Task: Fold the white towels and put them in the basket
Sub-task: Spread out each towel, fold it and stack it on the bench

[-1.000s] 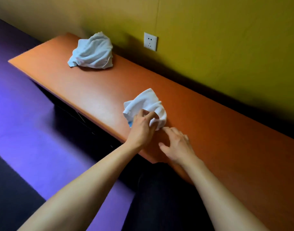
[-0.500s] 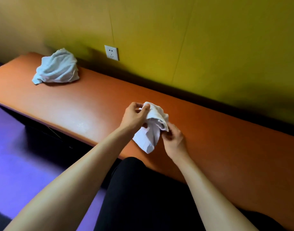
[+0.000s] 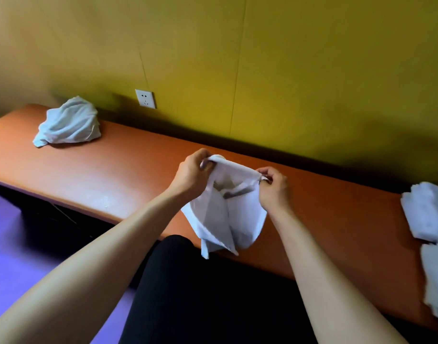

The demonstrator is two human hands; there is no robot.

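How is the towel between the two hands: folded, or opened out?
Opened out: left hand and right hand pinch the towel by its top edge, and it hangs loose.

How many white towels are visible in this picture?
4: one held towel between both hands, one crumpled towel far left on the bench, two right-edge towels, partly cropped; more may be hidden.

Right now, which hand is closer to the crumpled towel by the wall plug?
Left. The left hand sits nearer the crumpled towel; the right hand is farther right.

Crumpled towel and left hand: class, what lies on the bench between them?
In the head view, only bare orange bench between crumpled towel and left hand.
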